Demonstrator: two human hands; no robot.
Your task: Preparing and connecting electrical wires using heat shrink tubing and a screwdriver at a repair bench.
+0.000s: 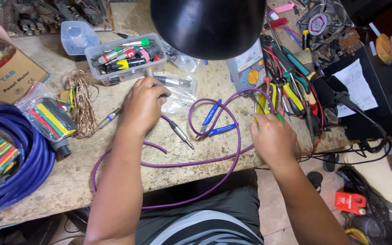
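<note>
The left hand (144,105) rests near the clear plastic bin of connectors (124,56), its fingers curled around a small metal connector part (149,71) whose tip shows just above the knuckles. The right hand (273,136) reaches into the row of hand tools (291,93) at the bench edge, fingers bent down over something yellow-handled; whether it has closed on a tool cannot be told, since the back of the hand covers the fingertips. Between the hands the purple cable (214,159) loops across the worn workbench (69,181), its jack plug (180,134) lying free beside blue-handled cutters (214,122). To do this well, it seems wise to keep the small part pinched firmly and the loose plug end within reach, lifting one tool cleanly without dragging its neighbours. A black lamp shade (207,25) blocks the bench's middle, and the coil of blue cable (19,159) runs off the left edge.
</note>
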